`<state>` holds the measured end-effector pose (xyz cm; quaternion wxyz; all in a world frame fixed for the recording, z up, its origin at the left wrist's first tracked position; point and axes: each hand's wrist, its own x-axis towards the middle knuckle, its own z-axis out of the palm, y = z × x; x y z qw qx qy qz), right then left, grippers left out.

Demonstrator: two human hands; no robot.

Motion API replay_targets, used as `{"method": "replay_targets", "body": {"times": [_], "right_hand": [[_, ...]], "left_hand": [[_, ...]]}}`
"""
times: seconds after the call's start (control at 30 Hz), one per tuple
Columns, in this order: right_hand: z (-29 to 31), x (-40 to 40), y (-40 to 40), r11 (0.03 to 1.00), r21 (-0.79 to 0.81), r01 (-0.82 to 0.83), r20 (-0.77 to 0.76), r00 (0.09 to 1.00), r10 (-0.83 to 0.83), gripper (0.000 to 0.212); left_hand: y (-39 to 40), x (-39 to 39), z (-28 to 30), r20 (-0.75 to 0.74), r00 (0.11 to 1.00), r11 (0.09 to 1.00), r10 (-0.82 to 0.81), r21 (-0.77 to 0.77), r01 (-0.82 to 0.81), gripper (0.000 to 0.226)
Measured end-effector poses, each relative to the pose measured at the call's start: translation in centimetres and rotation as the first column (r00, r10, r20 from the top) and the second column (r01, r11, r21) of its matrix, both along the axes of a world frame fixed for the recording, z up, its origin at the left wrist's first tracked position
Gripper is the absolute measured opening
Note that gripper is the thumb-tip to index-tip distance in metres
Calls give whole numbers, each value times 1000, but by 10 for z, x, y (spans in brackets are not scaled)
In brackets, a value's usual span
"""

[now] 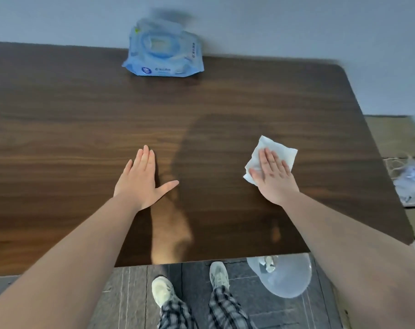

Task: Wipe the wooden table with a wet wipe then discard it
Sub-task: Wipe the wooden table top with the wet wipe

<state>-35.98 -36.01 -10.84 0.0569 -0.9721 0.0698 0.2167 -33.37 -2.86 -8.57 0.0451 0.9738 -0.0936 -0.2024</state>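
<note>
Step in hand: wiping; by my reading the discard has not begun.
Right hand (274,176): laid flat with fingers spread and straight, palm pressing the wet wipe (279,151) down; not pinching it.
Wet wipe: a white, crumpled square on the table (71,119), right of the middle and nearer the right edge than the front edge.
Left hand (140,179): flat on the bare wood, fingers together, thumb out, holding nothing; well apart from the wipe.
Damp patch: a darker area runs between the hands toward the right, so the left half looks unwiped.
Pack of wipes (163,58): at the back edge, against the wall.
Bin (287,279): a pale round tub on the floor by the front edge, paper scraps inside.
Next move: probably sweep the wipe leftward with steady palm pressure, then gather it for the bin.
</note>
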Motion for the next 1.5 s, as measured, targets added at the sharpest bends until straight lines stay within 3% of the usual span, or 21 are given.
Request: {"method": "replay_targets", "body": {"times": [0.17,0.37,0.53,0.8,1.0,1.2,1.5], "right_hand": [[2,-30,-78,986,-32,166,-19,986,-167,66],[3,-54,-133,957,-24,291,11,957,-290,68],[2,-52,-141,965,-8,261,-23,965,-261,68],[6,-54,-107,991,-10,131,-66,989,-131,69],[8,-40,-15,999,36,-19,-46,999,21,68],[5,-26,131,963,90,-255,-40,965,260,67],[5,-10,338,839,123,-530,-25,843,537,67]], "left_hand": [[-67,9,-5,6,990,990,-140,24,140,104],[-139,14,-9,-4,980,980,-199,15,199,103],[-157,8,-14,-22,986,984,-165,61,166,104],[-140,-2,-9,-26,992,992,-127,-8,126,97],[-71,-28,-4,5,998,998,-57,-12,57,93],[69,-73,-1,20,984,984,175,43,-176,97],[282,-129,-1,-22,810,801,586,164,-575,127]]}}
